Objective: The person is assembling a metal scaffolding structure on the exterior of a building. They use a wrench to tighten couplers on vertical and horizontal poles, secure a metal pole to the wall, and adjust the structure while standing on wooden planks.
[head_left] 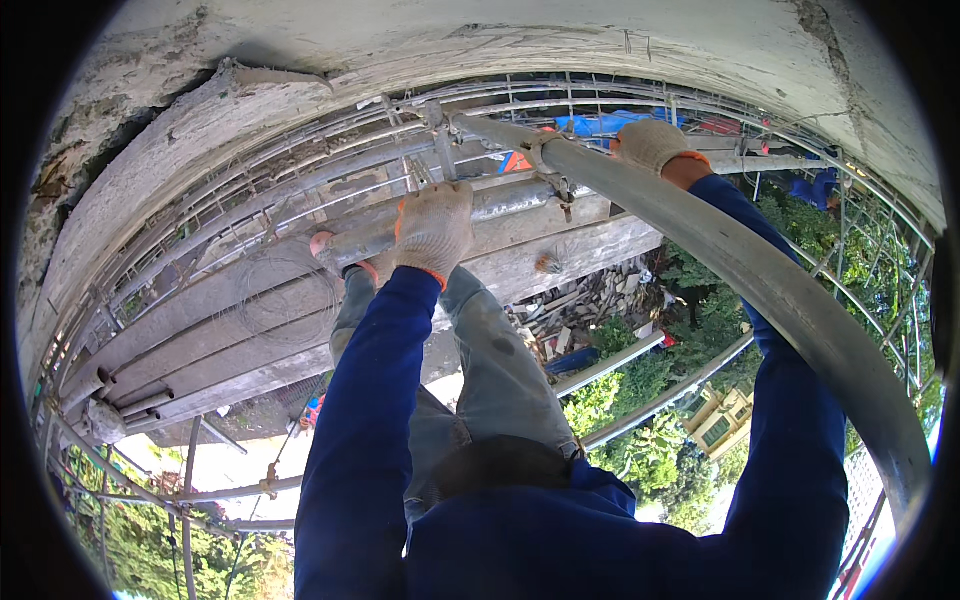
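Head view: left hand wrapped over horizontal pipe, both left of diagonal pole; right hand just right of pole, fingers partly hidden, can't tell hold; clamp near pole's upper part.

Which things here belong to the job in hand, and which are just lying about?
In the job, apparently:
White-gloved left hand at round grey metal tube
White-gloved right hand near long slanting grey metal pipe
Rusty metal clamp

Lying about:
Loose coil of thin grey wire
Heaped grey rubble
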